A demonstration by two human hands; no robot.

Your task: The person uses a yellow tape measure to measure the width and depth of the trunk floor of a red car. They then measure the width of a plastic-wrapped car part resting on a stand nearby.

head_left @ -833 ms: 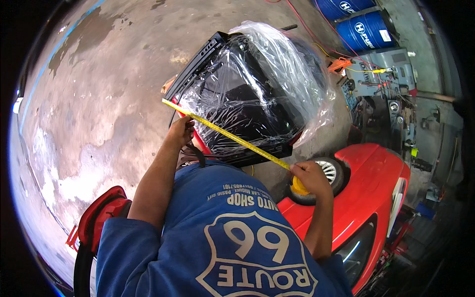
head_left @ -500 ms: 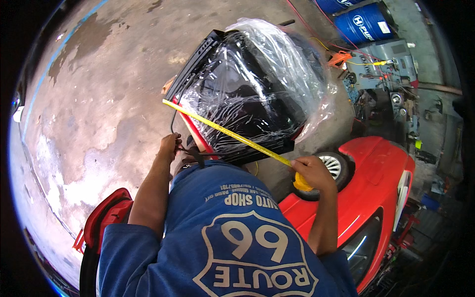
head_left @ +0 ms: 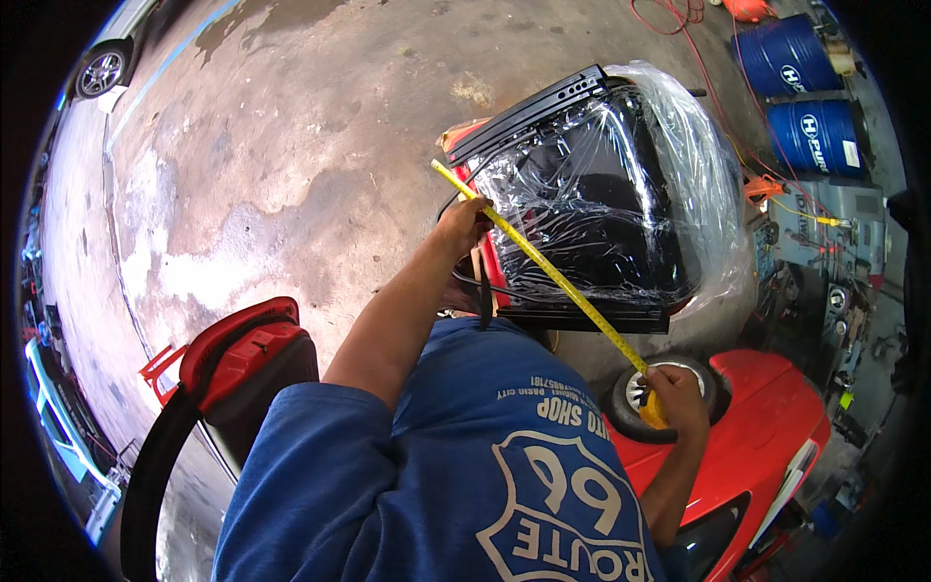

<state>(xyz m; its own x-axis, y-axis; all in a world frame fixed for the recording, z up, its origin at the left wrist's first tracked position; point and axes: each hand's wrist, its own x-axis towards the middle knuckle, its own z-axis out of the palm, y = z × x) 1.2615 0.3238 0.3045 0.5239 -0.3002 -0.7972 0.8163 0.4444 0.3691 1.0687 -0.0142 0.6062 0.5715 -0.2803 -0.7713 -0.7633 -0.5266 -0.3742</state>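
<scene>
While left hand (head_left: pixel 464 225) fingers pinch yellow tape measure (head_left: pixel 543 267) | right hand (head_left: pixel 676 400) grips its case | across plastic-wrapped black panel (head_left: pixel 601 204).

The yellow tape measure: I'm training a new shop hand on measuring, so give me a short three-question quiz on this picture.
1. True or false: the yellow tape measure is stretched across the black panel wrapped in clear plastic.
2. Which hand holds the tape's case near the wheel of the red car? A) left hand B) right hand
3. Fill in: the two barrels at the upper right are ____ in colour.

Key: 1 true. 2 B: the right hand holds the case; the left hand pins the tape near its free end. 3 blue.
</scene>
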